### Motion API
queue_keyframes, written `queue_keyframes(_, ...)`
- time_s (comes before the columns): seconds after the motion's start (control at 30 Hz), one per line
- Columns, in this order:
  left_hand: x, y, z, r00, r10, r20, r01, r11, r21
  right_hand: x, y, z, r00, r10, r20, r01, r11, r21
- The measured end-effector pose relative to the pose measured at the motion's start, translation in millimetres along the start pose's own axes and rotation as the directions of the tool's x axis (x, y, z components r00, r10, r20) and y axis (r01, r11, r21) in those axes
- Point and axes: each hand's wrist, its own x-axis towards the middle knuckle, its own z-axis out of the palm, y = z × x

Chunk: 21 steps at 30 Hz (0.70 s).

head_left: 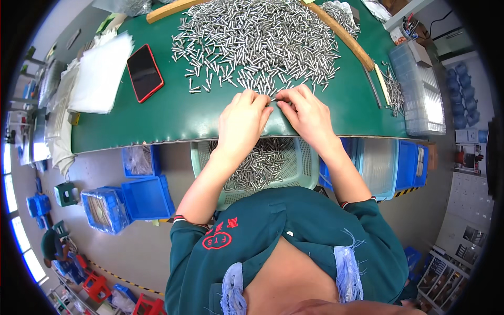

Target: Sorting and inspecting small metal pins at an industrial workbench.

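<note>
Green worktop [173, 123], grey floor [131, 247] with blue crates [148, 197], bright windows [16, 231] at left, white shelving [467, 231] at right.

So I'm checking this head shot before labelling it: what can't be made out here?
- What the left hand and right hand pinch: fingertips cover it, too small.
- Single pins in the metal pin pile: too small to tell apart.
- Front of the mesh basket: hidden by the forearms and torso.
- Clear tray contents: blurred near the rim.
</note>
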Motion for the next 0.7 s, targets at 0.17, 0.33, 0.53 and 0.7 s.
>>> queue_keyframes(0.17,-7.3,-5.5,-0.2,0.995,0.097,0.008,-0.097,0.995,0.000,-3.4,2.7,-3.4,0.996,0.066,0.059,-0.068,0.997,0.025)
queue_keyframes(0.33,1.8,-18.9,-9.7,0.996,-0.057,-0.073,0.050,0.995,-0.087,-2.0,-5.2,-9.4,0.983,0.084,0.163,-0.086,0.996,0.005)
queue_keyframes(0.53,5.6,-21.0,-8.6,0.998,-0.062,0.002,0.062,0.995,0.079,-1.2,-5.9,-1.2,0.986,-0.129,0.105,0.126,0.992,0.031)
queue_keyframes(0.7,-7.0,-12.8,-12.3,0.998,0.013,0.060,-0.016,0.998,0.057,-1.9,-8.3,-1.7,0.987,-0.119,0.108,0.113,0.992,0.063)
